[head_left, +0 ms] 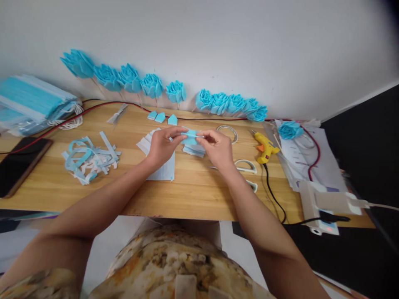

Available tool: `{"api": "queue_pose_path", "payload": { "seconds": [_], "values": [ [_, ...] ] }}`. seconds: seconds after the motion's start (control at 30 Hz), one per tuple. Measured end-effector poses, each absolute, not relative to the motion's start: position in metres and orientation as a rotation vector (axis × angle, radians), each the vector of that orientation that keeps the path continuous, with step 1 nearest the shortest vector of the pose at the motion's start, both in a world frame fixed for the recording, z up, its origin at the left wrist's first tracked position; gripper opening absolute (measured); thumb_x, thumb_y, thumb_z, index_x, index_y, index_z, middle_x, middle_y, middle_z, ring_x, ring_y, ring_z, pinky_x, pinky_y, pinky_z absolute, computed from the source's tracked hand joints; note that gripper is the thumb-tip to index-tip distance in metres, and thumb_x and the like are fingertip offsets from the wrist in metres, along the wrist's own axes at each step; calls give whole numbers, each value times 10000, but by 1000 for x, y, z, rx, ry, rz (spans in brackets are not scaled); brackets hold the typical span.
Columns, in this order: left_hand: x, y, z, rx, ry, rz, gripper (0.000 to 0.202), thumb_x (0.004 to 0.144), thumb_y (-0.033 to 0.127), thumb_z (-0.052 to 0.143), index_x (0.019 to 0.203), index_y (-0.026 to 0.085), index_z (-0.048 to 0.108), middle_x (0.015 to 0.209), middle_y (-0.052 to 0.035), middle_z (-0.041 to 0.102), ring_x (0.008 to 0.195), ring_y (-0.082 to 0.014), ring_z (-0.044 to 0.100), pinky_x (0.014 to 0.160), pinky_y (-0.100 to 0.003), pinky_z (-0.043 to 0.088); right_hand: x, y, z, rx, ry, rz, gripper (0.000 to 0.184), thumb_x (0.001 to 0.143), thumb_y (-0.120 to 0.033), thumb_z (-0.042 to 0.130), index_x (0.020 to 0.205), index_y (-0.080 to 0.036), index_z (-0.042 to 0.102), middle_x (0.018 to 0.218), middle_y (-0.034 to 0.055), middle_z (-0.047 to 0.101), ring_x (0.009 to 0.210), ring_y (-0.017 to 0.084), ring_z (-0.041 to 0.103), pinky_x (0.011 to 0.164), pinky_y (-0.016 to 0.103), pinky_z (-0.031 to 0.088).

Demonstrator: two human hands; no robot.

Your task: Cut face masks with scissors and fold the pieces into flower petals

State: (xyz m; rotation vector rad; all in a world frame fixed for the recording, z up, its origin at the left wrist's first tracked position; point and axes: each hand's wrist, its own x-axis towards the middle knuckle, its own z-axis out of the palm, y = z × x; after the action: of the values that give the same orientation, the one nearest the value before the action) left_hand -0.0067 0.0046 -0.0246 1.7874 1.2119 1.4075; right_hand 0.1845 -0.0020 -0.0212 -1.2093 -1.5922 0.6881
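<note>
Both hands, left [162,145] and right [218,147], pinched one blue piece [190,136] above the worktop [193,191]. Fingers closed on its ends. Glue gun [264,147] lay near my right.

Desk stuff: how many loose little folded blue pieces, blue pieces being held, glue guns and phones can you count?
folded blue pieces, loose behind the hands: 3
blue piece, pinched between left hand and right hand: 1
yellow glue gun: 1
phone: 1
Total: 6
</note>
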Motion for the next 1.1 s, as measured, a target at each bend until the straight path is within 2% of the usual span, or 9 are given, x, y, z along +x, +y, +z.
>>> {"api": "queue_pose_path", "payload": {
  "seconds": [0.1,0.23,0.27,0.33,0.43,0.57,0.73,0.9,1.1],
  "values": [
    [-7,5,-24,1789,1257,1394,114,834,246,740,925,203,793,939,-52,795,750,-158,698,715,-281,529,185,-3,-18,-1192,-1640,641,79,814,-261,698,854,-224,755,862,15,725,759,156,646,706,295,536],
    [-8,7,-19,1870,1189,1421,83,828,277,734,798,206,764,824,-38,749,742,-159,636,695,-286,492,187,-5,-9,-1115,-1667,639,51,809,-253,689,819,-220,727,1035,53,705,963,195,654,787,317,540],
    [-8,8,-17,1877,1153,1437,87,822,275,730,775,204,747,831,-40,735,774,-164,630,704,-285,487,187,-6,-7,-1115,-1662,686,52,811,-258,684,814,-218,716,1033,53,708,958,195,656,798,322,536],
    [-8,8,-16,1817,1091,1421,91,821,269,709,764,198,709,828,-37,706,787,-160,616,705,-279,481,187,-6,-7,-1140,-1632,826,77,818,-287,672,820,-215,698,892,33,710,819,174,651,744,316,522],
    [-6,9,-17,1586,1036,1316,117,825,293,692,780,191,656,698,-1,639,647,-124,566,614,-253,455,187,-3,-11,-1176,-1559,980,140,807,-341,673,842,-206,689,679,-13,640,620,133,565,607,279,458],
    [-5,9,-21,1411,985,1274,162,790,320,736,797,187,645,666,7,651,607,-121,591,580,-240,478,188,1,-17,-1171,-1507,1053,184,775,-361,702,852,-194,698,676,-16,643,608,120,552,579,258,434],
    [-4,5,-19,1539,1004,1236,180,810,349,725,798,182,659,678,-10,680,606,-134,627,589,-250,501,190,-3,-12,-1114,-1524,1209,288,799,-403,711,997,-196,733,822,13,715,714,133,611,652,264,476],
    [-2,1,-17,1717,1037,1235,126,829,299,693,795,180,671,674,-4,674,595,-121,598,577,-240,468,187,-7,-8,-1155,-1604,1131,231,789,-411,704,805,-182,712,677,-5,642,604,115,514,556,251,386],
    [-3,5,-18,1574,1036,1246,136,813,307,685,780,185,636,643,3,632,554,-118,582,522,-235,461,190,-1,-14,-1174,-1615,1079,203,805,-392,677,800,-189,687,682,-10,619,626,122,511,595,261,400]
  ]
}}
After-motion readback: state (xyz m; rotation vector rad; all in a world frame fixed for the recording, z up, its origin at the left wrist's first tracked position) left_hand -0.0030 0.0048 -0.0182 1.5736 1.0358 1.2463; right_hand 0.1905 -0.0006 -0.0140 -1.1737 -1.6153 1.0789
